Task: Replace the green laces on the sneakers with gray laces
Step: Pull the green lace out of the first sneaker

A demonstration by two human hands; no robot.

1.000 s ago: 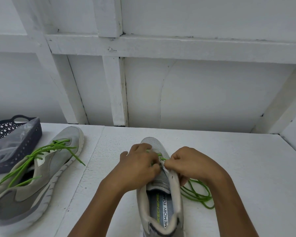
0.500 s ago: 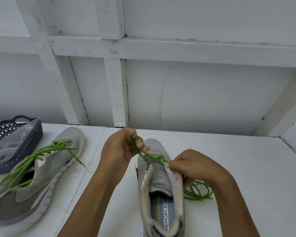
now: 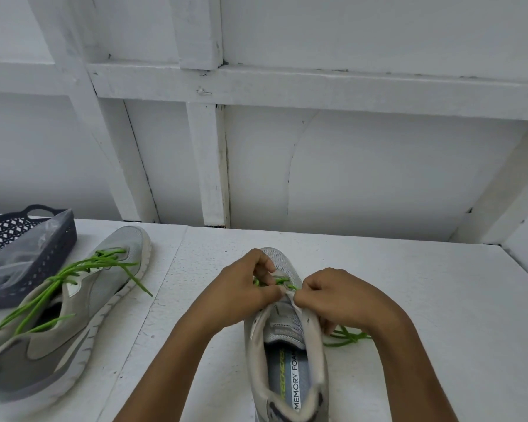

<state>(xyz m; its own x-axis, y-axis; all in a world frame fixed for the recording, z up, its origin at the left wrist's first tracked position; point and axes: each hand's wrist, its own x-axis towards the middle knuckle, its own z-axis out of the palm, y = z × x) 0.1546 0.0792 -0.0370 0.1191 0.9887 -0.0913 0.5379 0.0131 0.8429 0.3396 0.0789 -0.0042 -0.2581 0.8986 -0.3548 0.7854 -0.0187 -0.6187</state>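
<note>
A gray sneaker [image 3: 287,354] stands in front of me, toe pointing away, its tongue and insole showing. My left hand [image 3: 241,290] pinches the green lace [image 3: 279,281] over the lower eyelets. My right hand [image 3: 339,296] grips the sneaker's right eyelet flap beside that lace. A loose length of the same green lace [image 3: 345,336] lies on the table to the right of the shoe, partly hidden under my right wrist. A second gray sneaker [image 3: 64,315] lies at the left with loosened green laces [image 3: 70,278].
A dark perforated basket [image 3: 55,248] holding a clear plastic bag [image 3: 19,263] stands at the far left, touching the second sneaker. The white table [image 3: 424,300] ends at a white framed wall [image 3: 256,147] behind.
My left hand, which had lifted the green lace up and to the left, has come back down to the eyelets next to my right hand. The view has tilted slightly.
</note>
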